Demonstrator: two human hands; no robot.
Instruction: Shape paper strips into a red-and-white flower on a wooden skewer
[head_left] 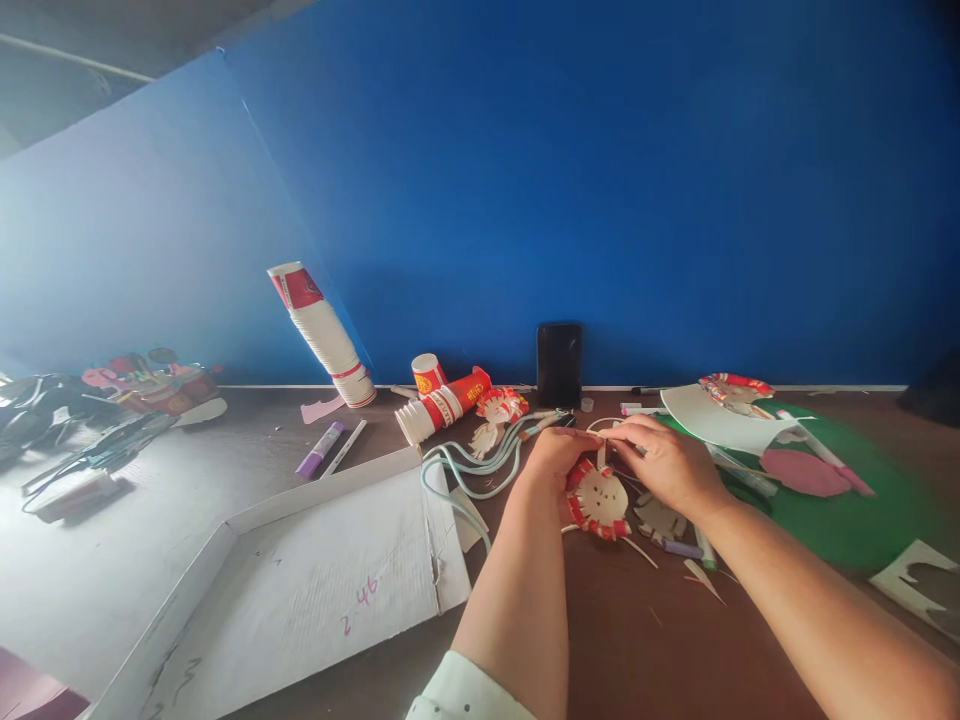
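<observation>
A cut paper cup [604,497] with a round white base, several dark dots and red-and-white snipped edges hangs or rests just below my hands. A narrow white strip [602,454] rises from it to my fingertips. My left hand [559,450] is closed in a pinch on the strip's left side, its fingers partly hidden behind the wrist. From the right, my right hand [660,460] pinches the strip with thumb and forefinger. Thin pale strands stick out below the cup. Another cut cup piece [660,518] lies beside it on the dark table.
Left of my forearm lies a white box lid [300,590]. Behind are a pale cable [472,470], stacked paper cups [442,405], a leaning tall cup stack [322,335] and a black phone [559,365]. Green paper [840,510] with pens and scraps covers the right side.
</observation>
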